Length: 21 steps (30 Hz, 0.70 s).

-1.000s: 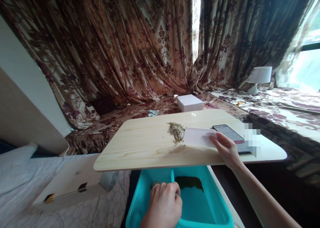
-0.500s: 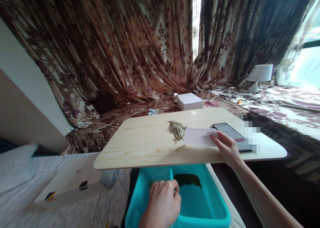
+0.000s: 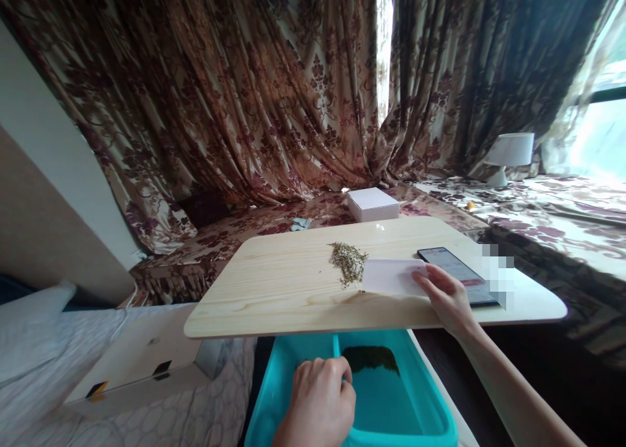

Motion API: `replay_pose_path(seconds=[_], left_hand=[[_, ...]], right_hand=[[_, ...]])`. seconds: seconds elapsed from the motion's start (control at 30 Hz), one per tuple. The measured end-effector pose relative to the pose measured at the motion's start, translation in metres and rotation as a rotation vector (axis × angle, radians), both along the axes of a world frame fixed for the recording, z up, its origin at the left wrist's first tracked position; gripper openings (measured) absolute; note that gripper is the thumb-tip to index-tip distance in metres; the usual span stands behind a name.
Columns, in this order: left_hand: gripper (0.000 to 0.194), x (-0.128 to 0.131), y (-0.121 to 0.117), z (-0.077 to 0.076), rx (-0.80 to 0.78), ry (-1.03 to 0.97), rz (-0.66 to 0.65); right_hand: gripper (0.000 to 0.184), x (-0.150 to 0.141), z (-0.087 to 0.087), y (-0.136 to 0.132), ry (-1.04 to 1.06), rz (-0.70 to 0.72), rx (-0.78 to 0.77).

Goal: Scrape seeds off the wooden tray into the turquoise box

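My right hand [image 3: 447, 298] pinches the end of a thin, pale white card [image 3: 391, 276] above the light wood tabletop [image 3: 274, 290]. The card's far edge touches or nearly touches a small heap of greenish-brown seeds or dried herbs [image 3: 348, 263]. Below the table's front edge, my left hand [image 3: 320, 398] is over the divider of a turquoise two-part bin [image 3: 391, 408], its fingers curled closed. Whatever those fingers may hold is hidden under the hand. Dark green bits [image 3: 370, 359] lie in the bin's right compartment.
A phone or tablet [image 3: 454, 274] lies on the table beside my right hand. Behind the table sits a white box [image 3: 372, 204], with a lamp [image 3: 511, 150] farther right. A large, flat carton [image 3: 141, 352] rests on the bed at left. Patterned curtains [image 3: 254, 94] hang at the back.
The whole view has shifted slightly, so things sit a little lower. Both hands, the card and the heap keep nearly the same places relative to each other.
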<state>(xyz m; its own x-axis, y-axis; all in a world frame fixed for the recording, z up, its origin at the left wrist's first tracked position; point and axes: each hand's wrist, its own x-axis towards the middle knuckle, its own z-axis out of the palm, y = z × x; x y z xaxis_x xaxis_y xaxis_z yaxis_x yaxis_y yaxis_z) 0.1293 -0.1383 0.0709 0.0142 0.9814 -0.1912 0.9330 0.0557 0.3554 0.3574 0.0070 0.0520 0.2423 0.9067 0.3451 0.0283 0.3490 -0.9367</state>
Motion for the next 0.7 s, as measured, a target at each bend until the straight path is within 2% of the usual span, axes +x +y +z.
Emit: replay_pose_path(seconds=[0.33,0.7], left_hand=[[0.032,0.0017,0.0013,0.0030,-0.037,0.000,0.024],[0.032,0.0011,0.0021,-0.0024,-0.003,-0.012,0.017]], right_hand=[[0.034,0.0028,-0.0032,0.0015,-0.008,0.049,0.024],[0.042,0.0012,-0.0027,0.0020,-0.045,0.089,0.024]])
